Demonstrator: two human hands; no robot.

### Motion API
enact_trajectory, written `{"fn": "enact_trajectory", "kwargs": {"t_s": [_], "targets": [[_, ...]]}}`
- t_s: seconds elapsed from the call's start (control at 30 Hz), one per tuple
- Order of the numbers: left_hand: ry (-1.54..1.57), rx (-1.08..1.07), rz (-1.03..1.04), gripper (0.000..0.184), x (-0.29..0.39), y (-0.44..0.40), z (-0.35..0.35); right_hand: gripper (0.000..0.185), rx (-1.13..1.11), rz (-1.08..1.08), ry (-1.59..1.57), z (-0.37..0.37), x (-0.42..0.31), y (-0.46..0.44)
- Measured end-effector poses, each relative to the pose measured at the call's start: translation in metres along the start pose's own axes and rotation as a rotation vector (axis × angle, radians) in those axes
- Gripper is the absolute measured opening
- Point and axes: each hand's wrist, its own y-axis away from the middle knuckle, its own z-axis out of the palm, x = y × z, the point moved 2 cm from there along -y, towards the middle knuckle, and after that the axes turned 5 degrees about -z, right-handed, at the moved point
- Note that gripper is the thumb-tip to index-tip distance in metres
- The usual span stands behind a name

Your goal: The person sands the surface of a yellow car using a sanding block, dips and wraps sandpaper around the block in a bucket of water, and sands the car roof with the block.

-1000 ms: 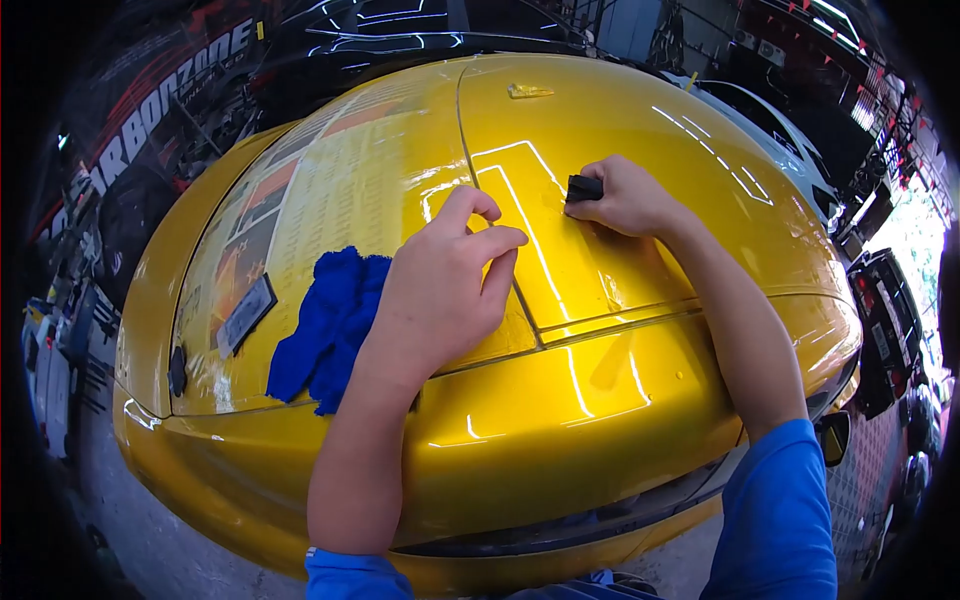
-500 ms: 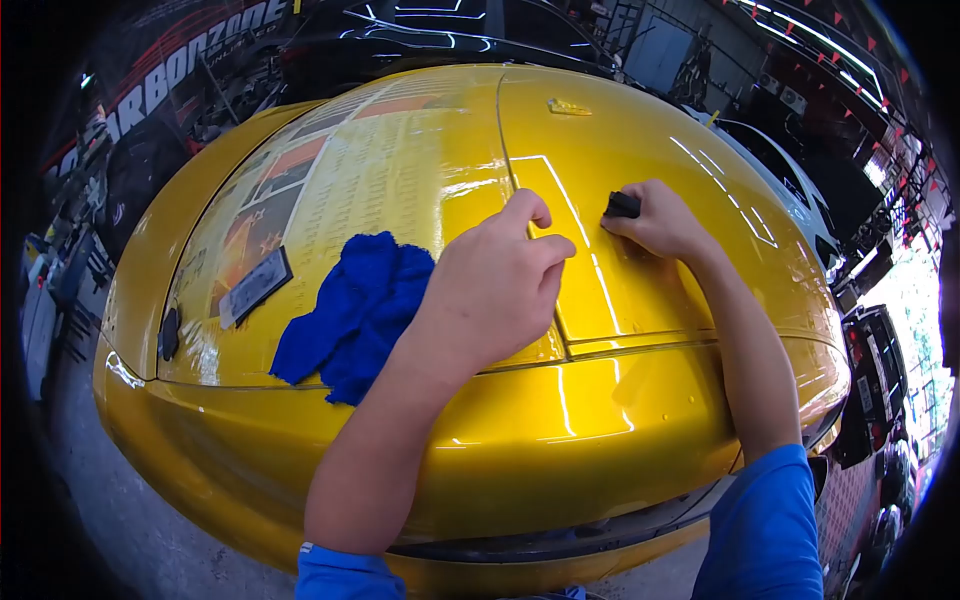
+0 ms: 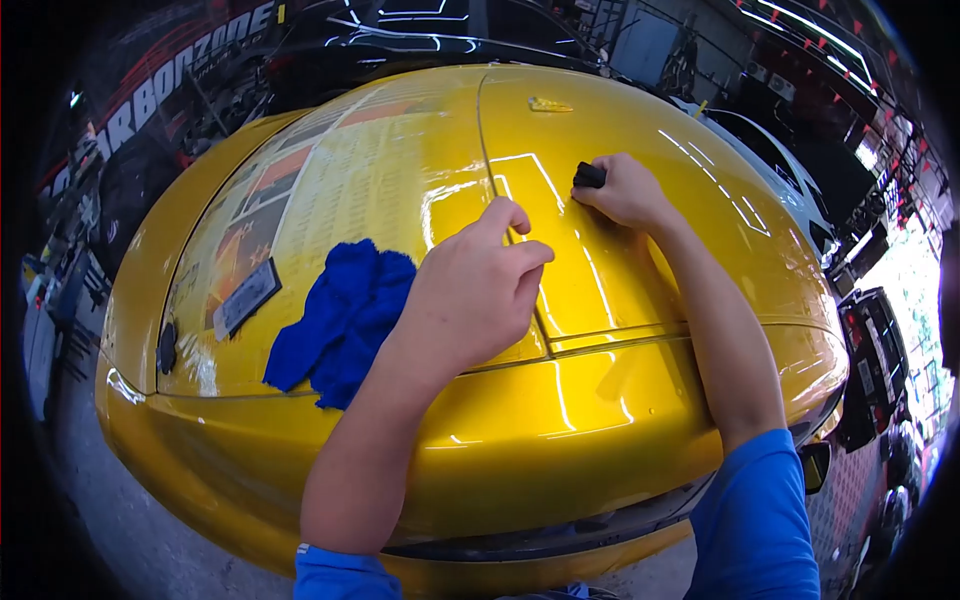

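Observation:
My right hand (image 3: 632, 195) grips a small black block (image 3: 590, 175) against the glossy yellow car panel (image 3: 650, 290), right of a long seam. My left hand (image 3: 468, 295) is over the panel near that seam, thumb and bent index finger apart with nothing between them; its other fingers are curled and partly hidden. Left of that hand lies a crumpled blue cloth (image 3: 345, 315). Further left, a flat grey card-like tool with a dark edge (image 3: 247, 298) rests on the panel. Beside it, near the left seam, sits a small black piece (image 3: 167, 348).
A small yellow piece (image 3: 550, 104) lies on the panel's far part. Patches of printed pattern (image 3: 330, 170) show on the left section; I cannot tell whether they are reflections. A dark car (image 3: 440, 45) stands behind, and a light-coloured car (image 3: 770, 150) stands at right.
My right hand has slid with the black block a short way up and left across the panel. My left hand keeps about the same place and pose, and the view has shifted slightly.

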Motion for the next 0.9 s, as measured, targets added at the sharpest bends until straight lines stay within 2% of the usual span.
{"fn": "enact_trajectory", "kwargs": {"t_s": [0.07,0.1,0.13,0.2,0.23,0.3,0.37,0.47,0.57,0.6,0.67,0.7,0.8,0.83,0.9], "targets": [[-0.003,-0.002,-0.012,0.015,-0.001,0.000,-0.002,0.032,0.063,-0.160,-0.196,-0.011,0.011,0.006],[-0.008,0.014,-0.017,0.016,-0.002,-0.001,-0.002,0.031,0.038,-0.044,-0.175,-0.036,-0.010,0.022],[-0.014,0.032,-0.023,0.017,-0.002,-0.002,-0.003,0.031,0.187,-0.159,-0.327,-0.040,-0.003,0.030],[0.079,0.118,-0.060,0.018,0.000,-0.004,-0.003,0.031,0.108,0.037,-0.590,-0.059,-0.019,0.053],[0.126,0.161,-0.076,0.019,0.002,-0.005,-0.004,0.031,0.120,-0.014,-0.663,-0.060,-0.028,0.058],[0.423,0.173,-0.235,0.024,0.009,-0.007,-0.004,0.031,0.145,-0.129,-0.808,-0.056,-0.056,0.061],[0.678,0.194,-0.370,0.031,0.006,-0.009,0.000,0.039,-0.076,-0.249,-0.890,-0.050,-0.091,0.077],[0.779,0.149,-0.393,0.032,-0.005,-0.009,-0.006,0.054,-0.228,-0.205,-0.834,-0.037,-0.114,0.092],[0.802,0.279,-0.404,0.027,-0.003,-0.009,-0.009,0.070,0.108,-0.408,-0.665,-0.027,-0.115,0.091],[0.807,0.315,-0.429,0.027,-0.003,-0.008,-0.013,0.074,0.245,-0.540,-0.535,-0.029,-0.117,0.089],[0.799,0.203,-0.409,0.026,-0.015,-0.009,-0.013,0.084,0.530,-0.789,-0.274,-0.037,-0.115,0.089],[0.913,0.157,-0.409,0.025,-0.016,-0.009,-0.010,0.086,0.487,-0.901,-0.196,-0.044,-0.122,0.093],[1.109,0.013,-0.404,0.027,-0.010,-0.009,-0.007,0.087,0.416,-1.000,0.319,-0.058,-0.143,0.112],[1.176,-0.005,-0.409,0.027,-0.009,-0.008,-0.006,0.079,0.373,-1.013,0.279,-0.057,-0.147,0.113],[1.301,-0.052,-0.412,0.027,-0.015,-0.008,-0.003,0.075,0.242,-0.975,-0.013,-0.041,-0.132,0.105]]}}
